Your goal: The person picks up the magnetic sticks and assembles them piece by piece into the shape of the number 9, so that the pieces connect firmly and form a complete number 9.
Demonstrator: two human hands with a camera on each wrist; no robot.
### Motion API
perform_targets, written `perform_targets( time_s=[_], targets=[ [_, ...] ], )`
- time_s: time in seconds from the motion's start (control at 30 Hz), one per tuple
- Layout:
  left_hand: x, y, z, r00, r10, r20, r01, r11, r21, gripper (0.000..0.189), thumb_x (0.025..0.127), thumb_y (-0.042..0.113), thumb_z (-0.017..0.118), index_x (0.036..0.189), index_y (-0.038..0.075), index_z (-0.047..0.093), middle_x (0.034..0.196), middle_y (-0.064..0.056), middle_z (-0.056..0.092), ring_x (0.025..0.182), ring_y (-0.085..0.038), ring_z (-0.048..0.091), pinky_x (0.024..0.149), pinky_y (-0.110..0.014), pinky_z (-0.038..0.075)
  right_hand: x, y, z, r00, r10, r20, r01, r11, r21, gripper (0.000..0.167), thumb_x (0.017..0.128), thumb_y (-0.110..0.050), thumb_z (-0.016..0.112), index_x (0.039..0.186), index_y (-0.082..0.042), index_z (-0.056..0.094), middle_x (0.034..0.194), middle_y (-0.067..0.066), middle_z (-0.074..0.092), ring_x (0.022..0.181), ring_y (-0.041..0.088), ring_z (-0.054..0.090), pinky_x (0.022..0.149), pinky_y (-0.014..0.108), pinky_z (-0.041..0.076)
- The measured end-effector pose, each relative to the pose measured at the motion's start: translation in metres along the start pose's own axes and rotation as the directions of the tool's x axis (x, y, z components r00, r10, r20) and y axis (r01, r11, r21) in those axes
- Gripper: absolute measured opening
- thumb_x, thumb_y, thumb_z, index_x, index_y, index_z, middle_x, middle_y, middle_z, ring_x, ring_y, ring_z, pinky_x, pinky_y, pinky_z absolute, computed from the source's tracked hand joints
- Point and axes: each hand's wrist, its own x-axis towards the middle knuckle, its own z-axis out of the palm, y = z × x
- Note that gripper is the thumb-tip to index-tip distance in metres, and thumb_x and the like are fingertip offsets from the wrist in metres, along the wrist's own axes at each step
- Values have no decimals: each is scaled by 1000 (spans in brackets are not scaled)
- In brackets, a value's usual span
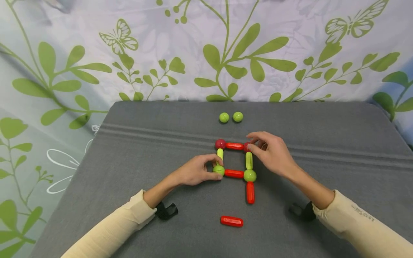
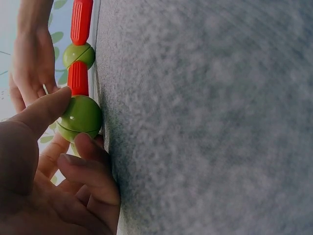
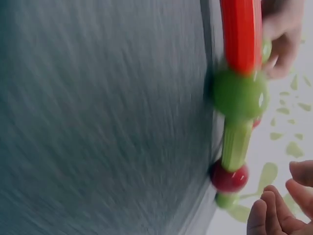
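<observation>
A square of balls and rods lies on the grey table. My left hand pinches its near-left green ball between thumb and fingers. My right hand is by the far-right dark red ball; in the right wrist view its loosely bent fingers are apart from that ball. Another dark red ball forms the far-left corner, and a green ball the near-right one. Red rods make the near and far sides, yellow-green rods the left and right. A red rod extends toward me from the near-right ball.
One loose red rod lies nearer to me on the grey table. Two green balls sit side by side beyond the square. Behind the table's far edge hangs a leaf-and-butterfly patterned cloth.
</observation>
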Motion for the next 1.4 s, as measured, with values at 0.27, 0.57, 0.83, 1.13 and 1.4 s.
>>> perform_targets(
  time_s=[0.27,0.57,0.83,1.13,1.4],
  targets=[
    [-1,2,-2,1000,6,0,-6,1000,0,27,88,17,77,111,14,64,95,0,58,59,-12,49,57,-24,40,48,18,-4,995,77,66,-77,997,-2,29,96,-11,65,122,2,62,115,21,62,93,32,58,77,47,46],
    [0,1,-1,1000,17,2,-17,1000,1,28,88,18,77,112,14,63,96,0,58,60,-10,48,57,-24,39,90,33,1,970,173,171,-161,983,-83,45,96,-14,64,139,-3,53,125,24,58,96,34,57,77,49,44],
    [1,1,-1,1000,6,0,-6,1000,-3,27,88,18,77,111,14,63,95,0,58,58,-10,47,56,-24,39,109,41,7,947,204,247,-177,976,-127,50,97,-14,64,143,-3,49,135,27,52,116,42,54,88,55,45],
    [1,1,0,1000,9,-5,-9,1000,-9,28,87,17,77,111,14,63,95,1,58,55,-8,46,55,-24,39,117,42,10,947,227,228,-187,965,-184,32,97,-14,63,127,-2,58,121,26,60,105,42,57,86,54,45],
    [0,-1,0,1000,14,-6,-14,1000,-2,28,87,17,78,111,13,63,95,1,58,56,-7,46,56,-23,39,116,39,11,942,260,214,-220,956,-192,32,97,-15,64,127,-4,58,122,25,60,104,41,57,86,53,45]
  ],
)
